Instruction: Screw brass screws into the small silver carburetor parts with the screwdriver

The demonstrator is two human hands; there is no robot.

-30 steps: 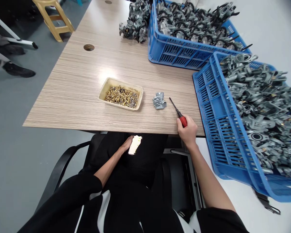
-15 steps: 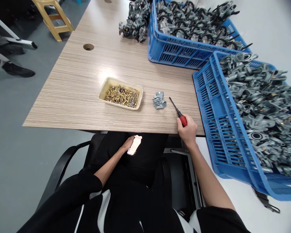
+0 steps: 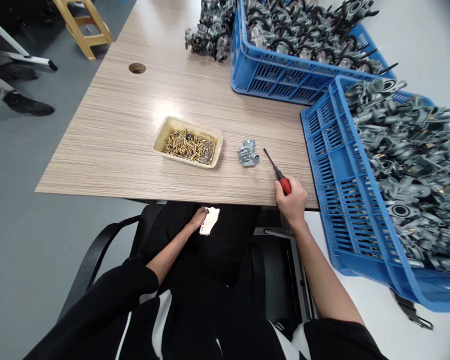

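Note:
My right hand (image 3: pixel 293 197) rests at the table's front edge, closed around the red handle of a screwdriver (image 3: pixel 278 171), whose dark shaft points forward and left. Just left of the tip lies a grey metal carburetor body (image 3: pixel 248 153) on the table. Below the edge, over my lap, my left hand (image 3: pixel 199 218) grips a phone (image 3: pixel 210 221) with a bright, washed-out screen. Farther left on the table stands a cream plastic tray (image 3: pixel 158 143) holding many small brass screw-like parts (image 3: pixel 189 145).
A blue crate (image 3: pixel 281 80) of carburetors with black hoses stands at the back right. Another blue crate (image 3: pixel 335 185), heaped with grey metal castings, is close on my right. Loose carburetors (image 3: pixel 210 35) sit behind. A yellow stool (image 3: pixel 85 30) and a person's shoe (image 3: pixel 28 103) are at far left.
The phone in my left hand has tilted slightly and its screen now looks different. My right hand keeps its hold on the screwdriver; the view has shifted slightly.

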